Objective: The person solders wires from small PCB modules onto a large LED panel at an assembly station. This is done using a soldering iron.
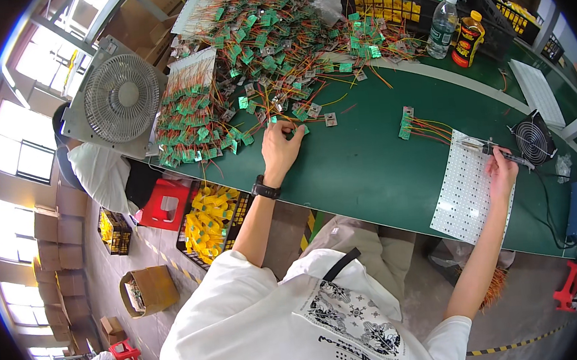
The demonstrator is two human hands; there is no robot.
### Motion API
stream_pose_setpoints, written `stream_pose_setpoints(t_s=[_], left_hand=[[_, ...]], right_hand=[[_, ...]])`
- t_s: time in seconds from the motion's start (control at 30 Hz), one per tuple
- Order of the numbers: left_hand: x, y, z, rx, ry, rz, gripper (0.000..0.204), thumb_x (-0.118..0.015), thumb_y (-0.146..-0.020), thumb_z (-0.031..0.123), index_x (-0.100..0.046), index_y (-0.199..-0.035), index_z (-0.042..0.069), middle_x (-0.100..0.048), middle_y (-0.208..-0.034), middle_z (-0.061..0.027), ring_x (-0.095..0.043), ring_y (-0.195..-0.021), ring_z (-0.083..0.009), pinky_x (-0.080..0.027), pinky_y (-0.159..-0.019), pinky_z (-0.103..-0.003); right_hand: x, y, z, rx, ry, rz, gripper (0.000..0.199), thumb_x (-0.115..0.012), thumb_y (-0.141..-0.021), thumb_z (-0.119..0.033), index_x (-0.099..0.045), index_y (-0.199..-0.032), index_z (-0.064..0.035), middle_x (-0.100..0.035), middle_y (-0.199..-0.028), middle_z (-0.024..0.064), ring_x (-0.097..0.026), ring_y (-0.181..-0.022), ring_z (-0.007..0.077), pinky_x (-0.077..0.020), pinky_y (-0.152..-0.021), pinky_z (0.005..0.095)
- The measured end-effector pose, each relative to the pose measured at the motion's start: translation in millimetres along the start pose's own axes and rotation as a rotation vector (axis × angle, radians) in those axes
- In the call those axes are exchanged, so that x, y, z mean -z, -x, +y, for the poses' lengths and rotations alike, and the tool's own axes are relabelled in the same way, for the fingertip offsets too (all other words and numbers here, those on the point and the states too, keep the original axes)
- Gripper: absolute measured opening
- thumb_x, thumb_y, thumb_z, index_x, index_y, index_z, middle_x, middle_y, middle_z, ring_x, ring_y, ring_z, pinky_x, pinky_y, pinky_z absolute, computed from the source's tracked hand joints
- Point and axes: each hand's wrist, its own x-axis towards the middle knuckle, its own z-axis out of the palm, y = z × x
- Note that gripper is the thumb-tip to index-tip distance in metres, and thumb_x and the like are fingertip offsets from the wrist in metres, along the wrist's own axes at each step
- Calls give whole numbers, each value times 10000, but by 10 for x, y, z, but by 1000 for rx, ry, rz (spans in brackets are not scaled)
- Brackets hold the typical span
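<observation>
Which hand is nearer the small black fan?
Right: the right hand is just left of the small black fan; the left hand is far left, by the wire pile.

Circuit boards [267,31] (and cartons [71,254]) mark a workshop.

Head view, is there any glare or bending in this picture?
In the head view, the long dark-green worktable curves with the fisheye and the corners go black; same view, the rectangular windows at left look washed out, and some shiny green circuit boards catch bright glints.
</observation>
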Motion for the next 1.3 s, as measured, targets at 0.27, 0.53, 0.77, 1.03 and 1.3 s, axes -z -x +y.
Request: stream_pose_setpoints(t_s=[0.27,0.53,0.77,1.03,1.3], left_hand=[[626,202,79,423,729,-398,251,-654,-919,217,-651,-1028,-8,-701,-876,-47,-672,-769,-129,-462,-606,-222],[513,529,382,328,922,-587,240,-602,-949,148,-629,-1067,-59,-718,-947,-98,-656,-835,-100,-529,-705,-241],[-39,402,1170,2,859,-761,169,-590,-950,112,-653,-970,-43,-714,-947,-116,-670,-880,-145,-522,-818,-261],[-632,215,1975,-265,1021,-805,160,-581,-939,61,-609,-1041,-59,-700,-889,-114,-681,-801,-163,-533,-783,-276],[-998,122,2271,-337,1189,-696,161,-572,-942,67,-611,-1040,-55,-698,-858,-103,-676,-739,-147,-535,-699,-262]], right_hand=[[-63,7,-31,-1,1,9,171,-656,-884,-145,-633,-973,-2,-553,-616,32,-481,-473,103,-308,-437,232],[-51,5,-68,11,3,43,185,-668,-874,-139,-640,-982,9,-570,-632,39,-485,-477,105,-308,-439,230],[-169,113,-91,249,154,195,157,-661,-879,-90,-619,-971,30,-583,-641,55,-527,-510,113,-357,-450,233],[-217,142,-168,17,-9,126,161,-652,-885,-103,-621,-985,19,-584,-652,56,-512,-497,121,-338,-451,234],[-170,55,-91,-9,43,64,141,-639,-899,-102,-609,-994,-3,-579,-662,42,-515,-510,111,-347,-453,236]])
